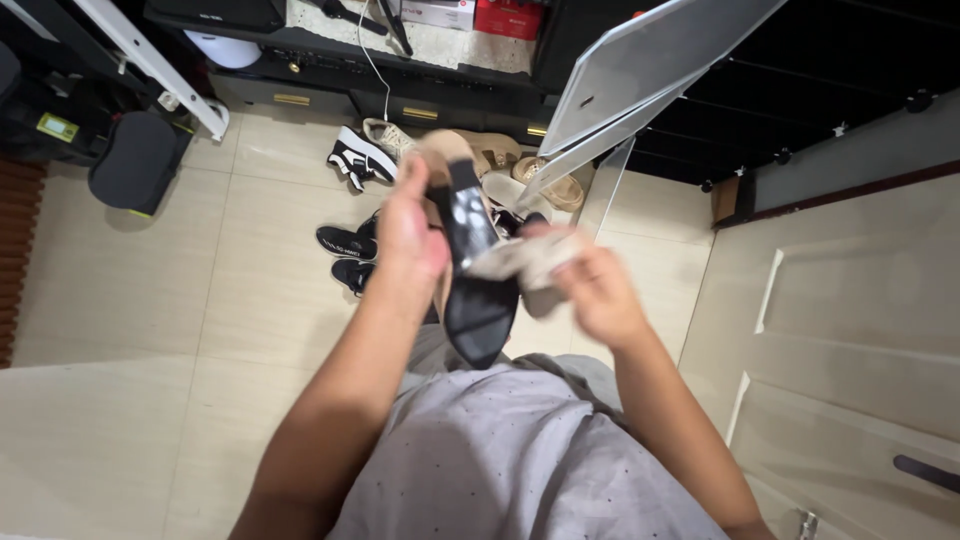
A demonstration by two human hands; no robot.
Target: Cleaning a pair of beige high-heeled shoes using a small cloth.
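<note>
We see a beige tiled floor (120, 300) with a pile of shoes near the black cabinet (330, 65): a black-and-white sneaker (358, 158), a pair of black sneakers (348, 255), tan sandals (500, 155). Dark padded stool (135, 160) at left, beside white metal ladder legs (165, 75). An open glass-panelled door (640, 80) at top right. Cream panelled door (850, 320) on the right.

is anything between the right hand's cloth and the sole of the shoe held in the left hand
Nothing visible. The left hand holds the black-soled heeled shoe sole-up, and the pale cloth in the right hand already lies against the sole's right edge. The other shoes lie on the floor below.
</note>
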